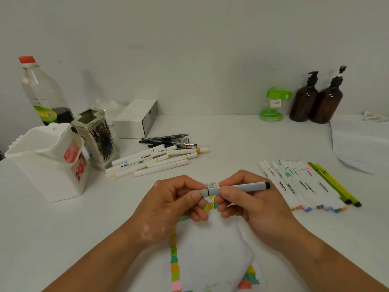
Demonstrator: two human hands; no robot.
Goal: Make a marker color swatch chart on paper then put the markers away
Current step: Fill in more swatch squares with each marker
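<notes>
I see the grey marker (242, 186) lying left-right over the paper (210, 249), left hand (172, 205) pinching its left end, right hand (246, 205) its barrel.

The left forearm (94, 260) and right forearm (328, 260) are bare and converge from the lower corners. The left hand (172, 205), knuckles up and fingers curled, pinches one end of a slim grey plastic marker (244, 187) between thumb and forefinger. Just beside it, the right hand (250, 205) curls round the barrel, thumb on the near side. The marker's black end juts out beyond the right hand's knuckles.
</notes>
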